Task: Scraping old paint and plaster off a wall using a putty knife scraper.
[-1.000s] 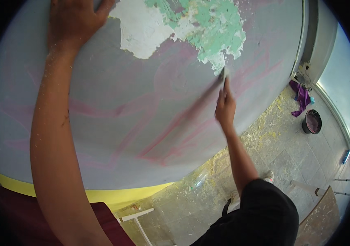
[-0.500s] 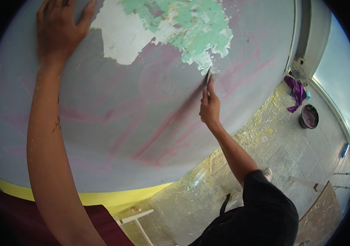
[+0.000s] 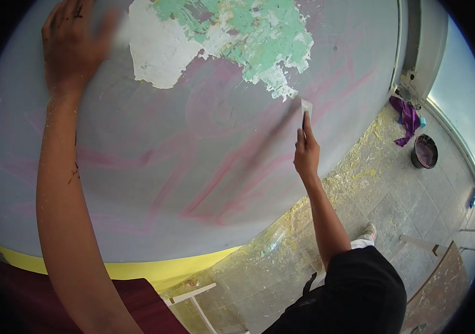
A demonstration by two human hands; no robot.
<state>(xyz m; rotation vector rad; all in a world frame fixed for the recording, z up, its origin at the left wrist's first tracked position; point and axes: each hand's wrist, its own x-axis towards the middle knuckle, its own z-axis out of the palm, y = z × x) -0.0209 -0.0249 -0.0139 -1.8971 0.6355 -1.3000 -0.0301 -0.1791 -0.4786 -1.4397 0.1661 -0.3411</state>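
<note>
A grey painted wall (image 3: 131, 128) with pink streaks fills most of the picture. High on it is a stripped patch (image 3: 259, 50) of pale green and white with ragged edges. My right hand (image 3: 307, 156) grips a scraper (image 3: 306, 106), its index finger stretched along the tool toward the pale flat blade. The blade is just right of the patch's lower tip; whether it touches the wall I cannot tell. At the upper left, my left hand (image 3: 73, 53) is spread against the wall beside the white area, its thumb blurred by motion.
Yellow and pale flakes (image 3: 354, 172) litter the tiled floor along the wall's base. Farther right are a black bucket (image 3: 425, 151) and a purple cloth (image 3: 407, 119). A wooden board (image 3: 440, 289) stands at the lower right. A yellow band (image 3: 137, 269) edges the wall.
My right hand has moved right and slightly down, taking the scraper away from the patch's lower tip. My left hand has shifted slightly left, its thumb moving.
</note>
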